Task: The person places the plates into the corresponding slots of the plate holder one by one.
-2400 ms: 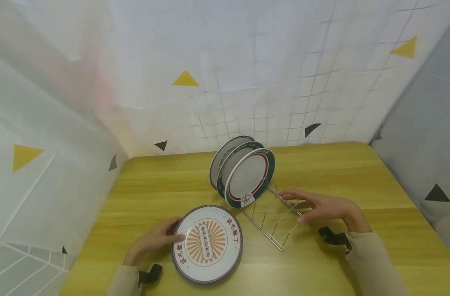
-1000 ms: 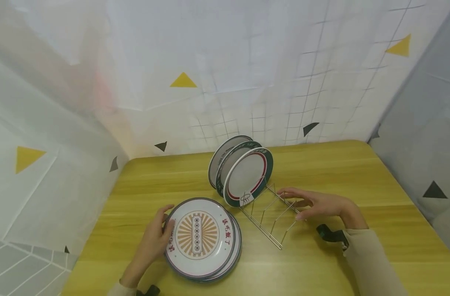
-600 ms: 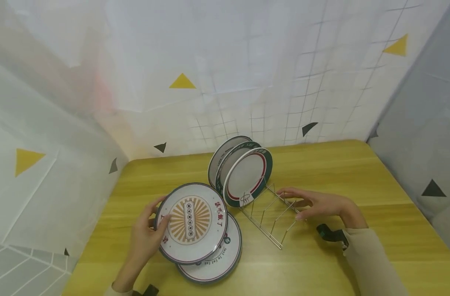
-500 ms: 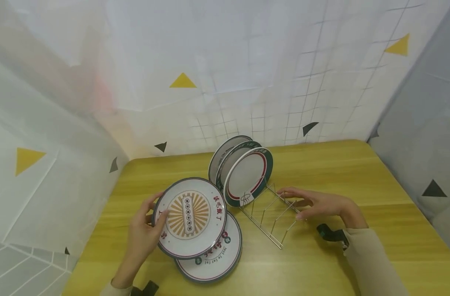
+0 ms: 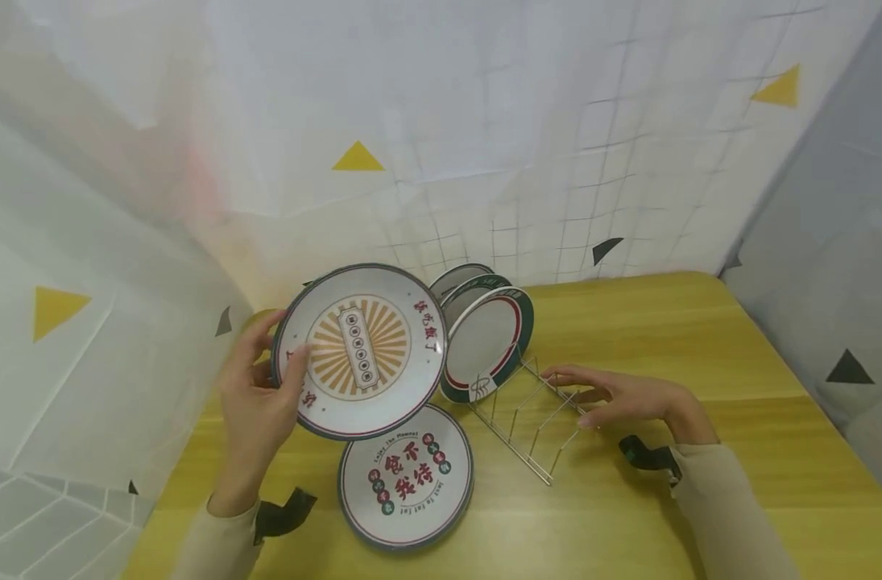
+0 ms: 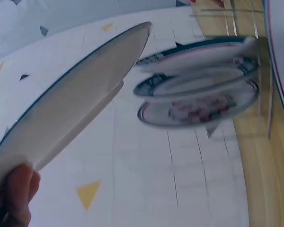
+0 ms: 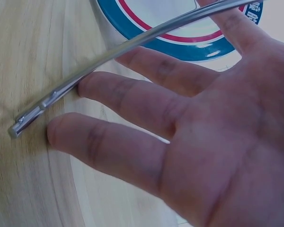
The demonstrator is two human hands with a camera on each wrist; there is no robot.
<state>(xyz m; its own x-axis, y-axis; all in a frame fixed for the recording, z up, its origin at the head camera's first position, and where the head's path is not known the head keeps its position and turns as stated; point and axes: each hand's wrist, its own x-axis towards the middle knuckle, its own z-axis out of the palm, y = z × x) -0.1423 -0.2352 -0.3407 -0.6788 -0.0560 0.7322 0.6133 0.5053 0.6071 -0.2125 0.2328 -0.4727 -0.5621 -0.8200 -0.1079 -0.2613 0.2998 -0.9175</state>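
Observation:
My left hand point(image 5: 259, 403) grips the left rim of a white plate point(image 5: 364, 354), thumb on its face, fingers underneath. The plate has an orange sunburst and a dark rim, and is raised and tilted. In the left wrist view its pale underside point(image 6: 80, 99) shows. Below it on the table lies a stack of plates point(image 5: 412, 499), the top one with red characters. To the right is a wire dish rack point(image 5: 531, 463) with three upright plates in its far slots; the nearest plate point(image 5: 484, 342) is green-rimmed. My right hand point(image 5: 636, 403) rests with fairly straight fingers against the rack's right side.
The wooden table point(image 5: 701, 338) is enclosed by pale sheeted walls point(image 5: 484, 105) with yellow and dark triangles. Several thin wire dividers point(image 7: 146, 35) stand in the near part of the rack, in front of the upright plates.
My left hand has taken the sunburst plate off the stack and lifted it up and to the left, uncovering the plate with red characters. My right hand stays at the rack.

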